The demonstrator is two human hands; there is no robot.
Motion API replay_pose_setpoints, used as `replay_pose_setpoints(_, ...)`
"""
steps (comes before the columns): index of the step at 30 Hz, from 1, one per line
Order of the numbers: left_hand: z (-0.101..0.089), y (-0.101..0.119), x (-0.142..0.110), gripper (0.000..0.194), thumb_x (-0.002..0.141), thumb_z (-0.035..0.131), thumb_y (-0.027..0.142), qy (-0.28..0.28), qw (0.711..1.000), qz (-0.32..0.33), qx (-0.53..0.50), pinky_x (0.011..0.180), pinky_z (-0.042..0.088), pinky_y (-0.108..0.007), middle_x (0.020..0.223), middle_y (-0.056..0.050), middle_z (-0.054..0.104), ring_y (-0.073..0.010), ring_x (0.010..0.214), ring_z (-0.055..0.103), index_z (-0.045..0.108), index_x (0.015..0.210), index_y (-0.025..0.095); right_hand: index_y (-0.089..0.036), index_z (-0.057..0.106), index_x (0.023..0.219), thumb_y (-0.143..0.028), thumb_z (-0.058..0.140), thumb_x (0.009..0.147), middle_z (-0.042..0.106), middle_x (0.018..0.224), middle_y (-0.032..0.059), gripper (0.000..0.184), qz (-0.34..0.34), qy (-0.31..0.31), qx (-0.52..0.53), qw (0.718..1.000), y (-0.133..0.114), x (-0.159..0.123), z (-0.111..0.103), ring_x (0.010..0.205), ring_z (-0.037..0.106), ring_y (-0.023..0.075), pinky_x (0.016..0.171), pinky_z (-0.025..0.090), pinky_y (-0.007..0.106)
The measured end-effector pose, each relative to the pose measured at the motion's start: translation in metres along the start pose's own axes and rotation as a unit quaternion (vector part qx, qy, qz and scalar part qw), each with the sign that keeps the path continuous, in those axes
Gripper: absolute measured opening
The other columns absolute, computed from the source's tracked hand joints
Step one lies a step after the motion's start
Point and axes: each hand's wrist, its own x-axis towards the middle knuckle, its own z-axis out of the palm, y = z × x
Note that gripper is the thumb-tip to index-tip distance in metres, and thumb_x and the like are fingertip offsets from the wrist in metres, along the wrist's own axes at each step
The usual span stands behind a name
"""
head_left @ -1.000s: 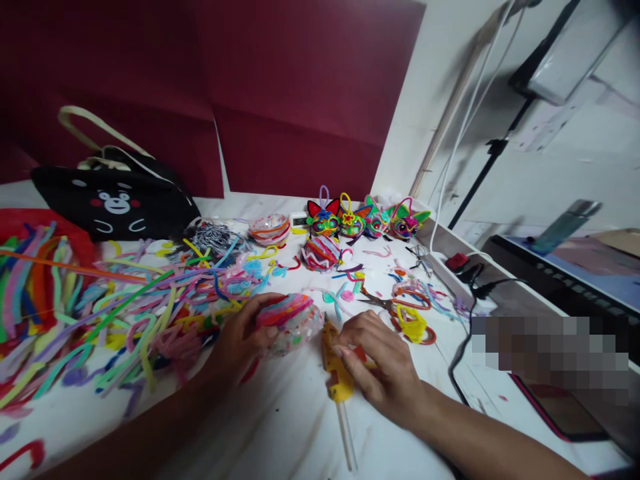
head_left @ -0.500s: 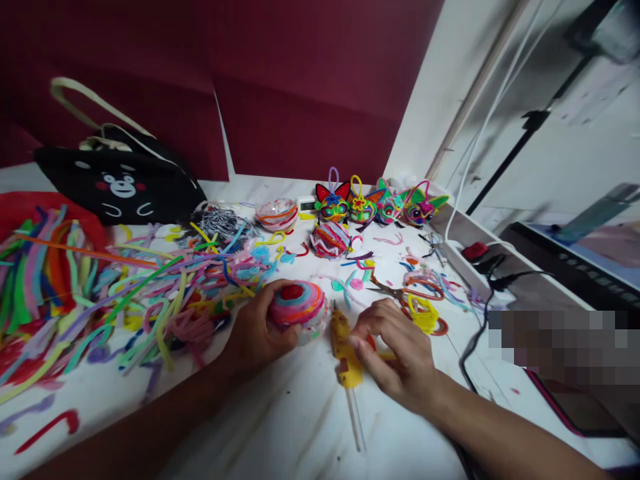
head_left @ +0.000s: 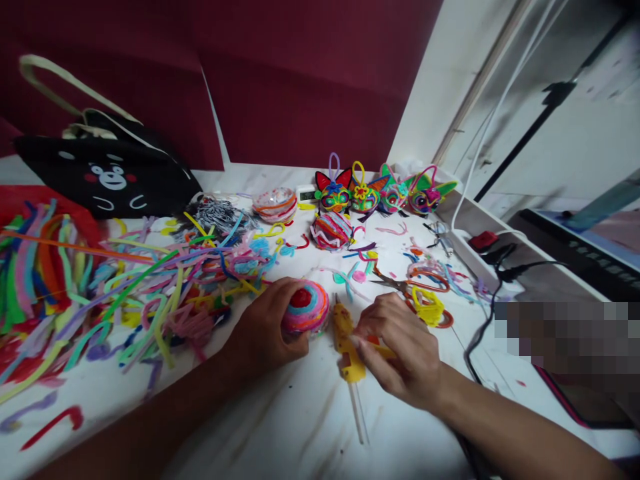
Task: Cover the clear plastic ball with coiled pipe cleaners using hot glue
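Note:
My left hand [head_left: 267, 327] is closed around a clear ball [head_left: 307, 307] partly wound with pink, orange and blue pipe cleaner. A red round centre on the ball faces up toward me. Just to its right, my right hand [head_left: 400, 347] grips a yellow hot glue gun [head_left: 345, 333] by the handle, and the fingers partly cover it. The gun's nozzle points away from me, beside the ball but apart from it. A clear glue stick [head_left: 359, 413] sticks out of its rear end.
Loose pipe cleaners [head_left: 165, 293] are heaped at left, before a black bag [head_left: 105, 177]. Orange-handled scissors [head_left: 390, 283] and a bent yellow piece [head_left: 427, 307] lie beyond my right hand. Several finished cat-eared ornaments [head_left: 363, 193], another wrapped ball [head_left: 331, 230] and a half-wrapped bowl [head_left: 275, 205] stand behind. A cable [head_left: 473, 347] runs at right.
My left hand has turned the ball so its red centre now shows on top. The glue gun stays in my right hand, beside the ball. The camera view has shifted slightly.

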Motion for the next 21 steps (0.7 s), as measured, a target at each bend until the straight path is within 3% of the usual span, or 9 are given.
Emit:
replay_pose_setpoints(8, -0.003, -0.003, 0.000, 0.066, 0.074, 0.065, 0.026, -0.008, 0.998, 0.032, 0.054, 0.106, 0.049, -0.047, 0.132, -0.021, 0.059, -0.0342, 0.121, 0.059, 0.047, 0.136, 0.011, -0.016, 0.060, 0.093, -0.008, 0.057, 0.091, 0.066, 0.074, 0.0061, 0.008, -0.005, -0.014, -0.014, 1.000, 0.002, -0.001, 0.000, 0.069, 0.061, 0.0200, 0.066, 0.045, 0.038)
replay_pose_setpoints(21, -0.003, 0.010, 0.005, 0.062, 0.070, 0.063, 0.021, -0.012, 1.000, -0.018, 0.022, 0.103, 0.051, -0.047, 0.128, -0.018, 0.062, -0.0340, 0.119, 0.061, 0.048, 0.130, 0.016, -0.016, 0.060, 0.096, -0.007, 0.057, 0.090, 0.066, 0.074, 0.0061, 0.011, -0.017, -0.014, -0.031, 0.999, 0.003, -0.002, 0.000, 0.071, 0.061, 0.0205, 0.066, 0.045, 0.039)
